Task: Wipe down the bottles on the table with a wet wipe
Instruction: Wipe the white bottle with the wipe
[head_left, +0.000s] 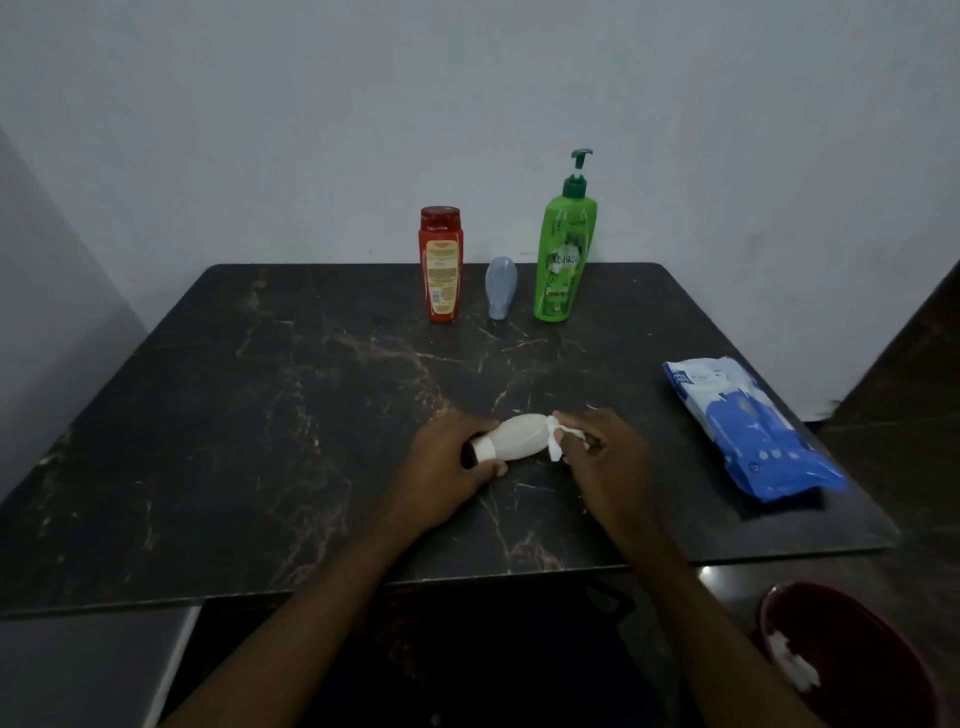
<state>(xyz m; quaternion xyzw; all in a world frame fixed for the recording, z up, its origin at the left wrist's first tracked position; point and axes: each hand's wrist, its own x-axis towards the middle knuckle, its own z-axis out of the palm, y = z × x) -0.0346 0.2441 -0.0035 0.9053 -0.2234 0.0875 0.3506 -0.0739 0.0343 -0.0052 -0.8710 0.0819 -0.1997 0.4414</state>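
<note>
Pale bottle (519, 437) lay on its side, low over the front middle of the dark table (260, 415), held between both hands. The left hand (441, 457) had its fingers curled round the neck and the dark cap end, and the right hand (608, 457) pinched a crumpled wet wipe (558, 441) against the bottom end. It looked like a small, light plastic bottle, probably stiff enough not to dent. Its smooth skin would likely turn slippery once wet, so the narrow neck seemed the safest place to hold it. At the back edge stood a red bottle (440, 265), a small grey tube (501, 286) on its cap and a tall green pump bottle (563, 260), all close together in one row. The tall one could tip easily if it were knocked. A blue pack of wipes (748, 431) lay at the right edge, well apart from the hands. A dark red bowl (857, 649) below the table corner held a white crumpled wipe (792, 667). Nothing stood between the hands and the row.
</note>
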